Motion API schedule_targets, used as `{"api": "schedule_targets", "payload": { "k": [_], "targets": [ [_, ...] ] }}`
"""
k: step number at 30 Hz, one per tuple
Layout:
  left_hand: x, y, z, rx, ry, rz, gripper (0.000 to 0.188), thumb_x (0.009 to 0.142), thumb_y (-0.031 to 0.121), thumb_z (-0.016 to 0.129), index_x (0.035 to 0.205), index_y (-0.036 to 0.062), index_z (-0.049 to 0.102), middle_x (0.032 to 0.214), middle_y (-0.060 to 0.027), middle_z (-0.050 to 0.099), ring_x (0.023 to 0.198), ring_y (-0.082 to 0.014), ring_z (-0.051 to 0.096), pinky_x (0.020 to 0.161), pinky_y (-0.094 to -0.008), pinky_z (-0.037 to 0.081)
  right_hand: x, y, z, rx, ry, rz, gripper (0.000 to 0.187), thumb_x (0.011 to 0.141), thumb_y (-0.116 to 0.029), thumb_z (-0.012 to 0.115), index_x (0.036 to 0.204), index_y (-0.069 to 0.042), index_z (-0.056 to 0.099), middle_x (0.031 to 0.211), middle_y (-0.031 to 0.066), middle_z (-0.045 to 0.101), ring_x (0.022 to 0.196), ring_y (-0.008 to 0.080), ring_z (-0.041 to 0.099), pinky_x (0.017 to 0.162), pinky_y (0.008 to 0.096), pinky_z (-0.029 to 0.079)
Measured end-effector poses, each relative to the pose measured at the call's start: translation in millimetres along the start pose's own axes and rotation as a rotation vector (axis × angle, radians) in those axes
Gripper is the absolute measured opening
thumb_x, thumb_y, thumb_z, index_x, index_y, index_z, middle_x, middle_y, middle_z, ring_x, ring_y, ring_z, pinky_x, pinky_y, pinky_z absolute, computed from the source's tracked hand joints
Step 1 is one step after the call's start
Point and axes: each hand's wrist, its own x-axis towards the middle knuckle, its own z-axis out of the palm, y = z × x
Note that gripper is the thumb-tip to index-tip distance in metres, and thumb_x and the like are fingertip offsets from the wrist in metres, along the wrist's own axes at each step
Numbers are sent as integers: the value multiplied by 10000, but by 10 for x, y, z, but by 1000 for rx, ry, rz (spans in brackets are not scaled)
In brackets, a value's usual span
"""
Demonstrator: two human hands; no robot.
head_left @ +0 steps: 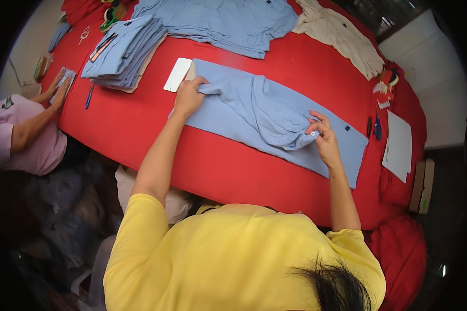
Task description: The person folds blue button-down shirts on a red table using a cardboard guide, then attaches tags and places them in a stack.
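Light-blue shirt [254, 116] stretched along red table [213, 166], partly folded lengthwise, one side bunched toward middle. Left hand [188, 97] clamped on fabric beside white folding board [177, 74]; right hand [324, 136] pinching sleeve edge. Folded stack [122, 52] finished beyond; crosswise folds remaining.

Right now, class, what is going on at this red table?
A person in a yellow top leans over a red-covered table with a light blue garment spread flat on it. The left hand grips the cloth at one end, beside a white card; the right hand pinches a bunched fold near the other end. A stack of folded blue garments sits further back. At the far left, another person in pink presses both hands on a small packet.
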Motion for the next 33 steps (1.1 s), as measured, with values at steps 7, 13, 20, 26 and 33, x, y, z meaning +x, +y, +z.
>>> {"api": "schedule_targets", "payload": {
  "k": [7, 13, 20, 26, 33],
  "targets": [
    [3, -8, -375, -328, -381, 39, 440, 774, -28, 571, 1193, 94, 624, 1139, -47, 637, 1071, -206, 573, 960, -290, 413, -122, -30, 104, 222, 210, 188, 220, 821, 46, 423, 820, -26, 631, 1249, 124, 569, 1122, 229, 532, 941, 303, 417],
    [-23, 68, -414, -320, -462, -133, 402, 715, -129, 475, 978, 68, 707, 1118, -58, 638, 1055, -191, 567, 977, -268, 400, -311, -138, -80, 624, 63, 77, 202, 794, 76, 407, 721, -33, 559, 1178, 125, 578, 906, 127, 520, 734, 245, 447],
    [-24, -107, -363, -221, -342, 77, 334, 680, -142, 454, 848, 29, 687, 1096, -96, 630, 1102, -242, 561, 995, -289, 386, -341, -20, -267, 514, 88, 46, 231, 745, 110, 384, 713, -32, 564, 1204, 105, 569, 867, 120, 512, 696, 216, 435],
    [-45, 188, -468, -33, -511, 124, 293, 716, 23, 544, 947, 63, 718, 1208, -130, 588, 1147, -282, 541, 1011, -314, 387, -614, 346, -314, 48, 411, 74, 292, 728, 120, 367, 769, -36, 610, 1283, 112, 553, 1031, 214, 566, 800, 294, 474],
    [-327, 1114, 481, 214, -134, 559, 485, 914, 427, 552, 1260, 89, 585, 1358, -142, 498, 1278, -348, 429, 1065, -460, 336, -732, 135, 452, -572, 372, -234, 212, 773, 62, 495, 882, -36, 648, 1193, 113, 580, 1121, 290, 529, 889, 380, 457]
  ]
}}
